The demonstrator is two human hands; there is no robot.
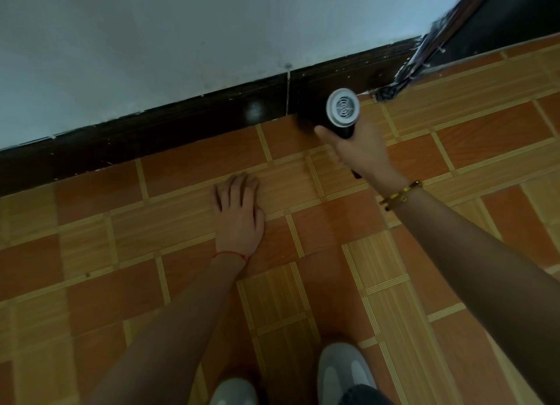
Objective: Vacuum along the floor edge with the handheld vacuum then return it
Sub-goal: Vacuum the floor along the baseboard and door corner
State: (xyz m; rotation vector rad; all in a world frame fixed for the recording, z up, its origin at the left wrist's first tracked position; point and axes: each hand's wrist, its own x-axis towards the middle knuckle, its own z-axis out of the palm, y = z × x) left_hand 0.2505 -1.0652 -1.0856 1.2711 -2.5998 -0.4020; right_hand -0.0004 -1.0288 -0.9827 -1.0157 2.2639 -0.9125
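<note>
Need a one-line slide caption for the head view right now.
Right hand holds the handheld vacuum at the dark baseboard; left hand rests flat on the tiled floor.

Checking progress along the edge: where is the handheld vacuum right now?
In the head view, the handheld vacuum is upper right of centre, gripped by the right hand, against the dark skirting board near the doorway corner.

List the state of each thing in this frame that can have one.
handheld vacuum: gripped, nose at the dark baseboard, rear vent facing the camera.
right hand: closed around the vacuum's handle.
left hand: flat on the tiled floor, holding nothing.
grey shoes: planted on the floor.
</note>
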